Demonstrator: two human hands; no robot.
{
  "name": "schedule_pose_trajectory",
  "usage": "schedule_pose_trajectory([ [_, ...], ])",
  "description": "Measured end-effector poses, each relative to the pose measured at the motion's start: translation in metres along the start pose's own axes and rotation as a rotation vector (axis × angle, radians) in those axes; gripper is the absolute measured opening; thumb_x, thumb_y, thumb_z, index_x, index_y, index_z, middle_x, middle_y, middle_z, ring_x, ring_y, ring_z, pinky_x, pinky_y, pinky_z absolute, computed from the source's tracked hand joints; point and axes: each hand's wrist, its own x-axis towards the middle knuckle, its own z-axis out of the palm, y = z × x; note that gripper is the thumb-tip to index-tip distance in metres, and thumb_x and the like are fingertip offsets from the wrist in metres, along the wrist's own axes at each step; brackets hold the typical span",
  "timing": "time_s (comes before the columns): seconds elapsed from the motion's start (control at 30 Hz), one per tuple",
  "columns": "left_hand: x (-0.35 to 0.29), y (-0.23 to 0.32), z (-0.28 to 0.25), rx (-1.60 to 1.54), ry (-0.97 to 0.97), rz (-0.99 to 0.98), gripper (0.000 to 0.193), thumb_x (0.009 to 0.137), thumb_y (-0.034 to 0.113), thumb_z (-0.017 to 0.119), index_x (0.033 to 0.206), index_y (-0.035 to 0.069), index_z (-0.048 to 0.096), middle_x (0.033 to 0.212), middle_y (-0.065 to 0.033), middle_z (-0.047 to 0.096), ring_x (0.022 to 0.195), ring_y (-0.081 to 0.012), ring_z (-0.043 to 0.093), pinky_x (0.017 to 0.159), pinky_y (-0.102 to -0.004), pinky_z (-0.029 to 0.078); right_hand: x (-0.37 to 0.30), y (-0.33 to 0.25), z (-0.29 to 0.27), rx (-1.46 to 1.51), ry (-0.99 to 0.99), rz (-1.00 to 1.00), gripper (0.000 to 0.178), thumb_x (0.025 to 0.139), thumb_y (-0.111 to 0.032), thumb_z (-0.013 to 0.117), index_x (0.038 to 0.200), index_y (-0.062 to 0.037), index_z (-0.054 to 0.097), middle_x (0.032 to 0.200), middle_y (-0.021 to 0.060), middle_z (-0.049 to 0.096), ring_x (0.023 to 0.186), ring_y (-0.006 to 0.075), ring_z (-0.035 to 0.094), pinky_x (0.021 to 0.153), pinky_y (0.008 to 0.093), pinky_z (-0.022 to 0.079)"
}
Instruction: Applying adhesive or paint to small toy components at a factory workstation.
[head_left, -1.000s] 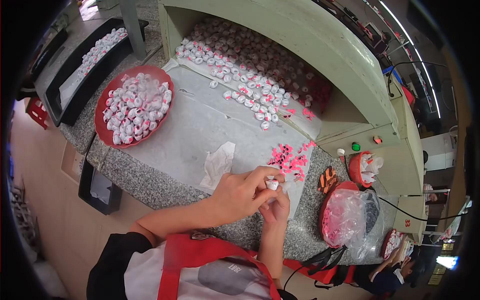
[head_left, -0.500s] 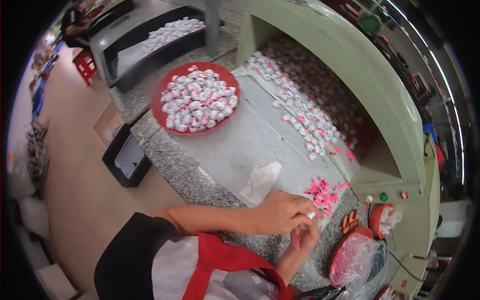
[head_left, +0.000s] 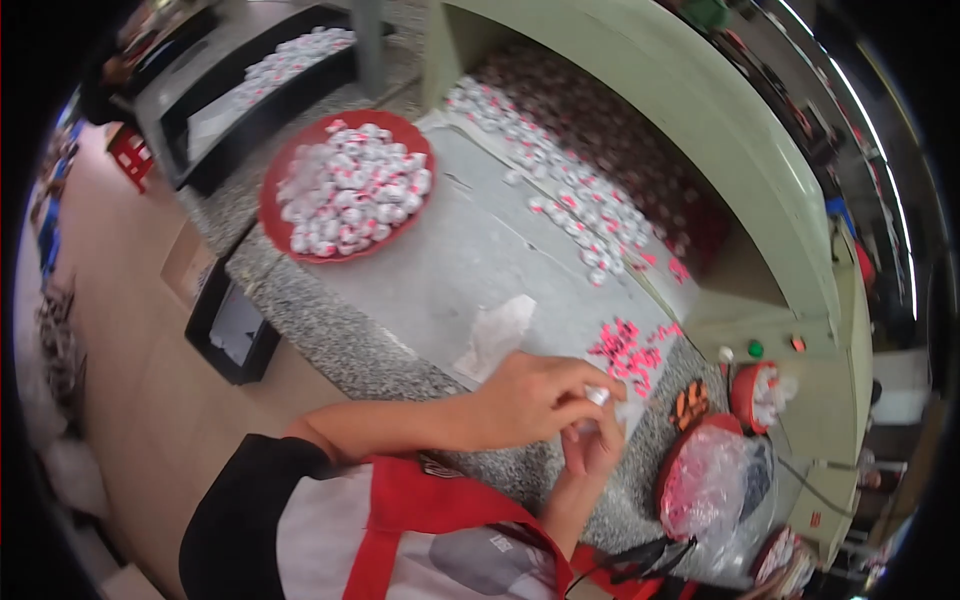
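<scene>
My left hand point(head_left: 522, 398) pinches a small white wrapped ball point(head_left: 597, 395) between thumb and forefinger. Close under it, my right hand point(head_left: 597, 445) has its fingers curled up around the same ball. A bit of white wrapper shows by the right fingertips. Just beyond the hands lies a loose pile of small bright pink pieces point(head_left: 625, 350) on the grey metal sheet point(head_left: 440, 270). Beside my left wrist is a crumpled white paper point(head_left: 495, 335). Many white balls with pink marks point(head_left: 355, 190) fill a red bowl point(head_left: 270, 200) at the far left.
A pale green housing point(head_left: 640, 60) arches over dark pieces and a row of white balls. At right are orange-brown pieces point(head_left: 690, 404), a small red bowl point(head_left: 742, 395) and a plastic bag point(head_left: 715, 475). A black tray stands behind; the granite edge point(head_left: 310, 315) runs along the left.
The whole view has shifted, so bench, bowl and hands appear further left. Both hands stay together around the white ball, with only slight finger movement.
</scene>
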Motion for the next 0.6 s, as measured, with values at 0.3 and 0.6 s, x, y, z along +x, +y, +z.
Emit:
schedule_pose_trajectory([
  [0.3,0.001,0.003,0.009,0.124,-0.085,-0.084,0.037,0.072,0.002,0.066,0.106,0.001,0.050,0.064,-0.0058,0.060,0.058,-0.0112,0.062,0.051,-0.0220,0.050,0.000,-0.004,-0.005,0.172,-0.159,0.045,0.027,0.079,-0.014,0.059,0.104,-0.0095,0.048,0.090,0.0125,0.058,0.056,0.0124,0.049,0.039,0.0208,0.034],
  [0.6,0.001,0.001,0.001,0.051,-0.108,-0.062,0.025,0.074,0.001,0.063,0.098,0.000,0.056,0.069,-0.0078,0.062,0.060,-0.0117,0.062,0.052,-0.0222,0.049,0.005,0.000,-0.003,-0.022,-0.233,-0.061,0.018,0.083,-0.018,0.055,0.096,-0.0076,0.050,0.081,0.0090,0.055,0.058,0.0115,0.051,0.038,0.0188,0.034],
])
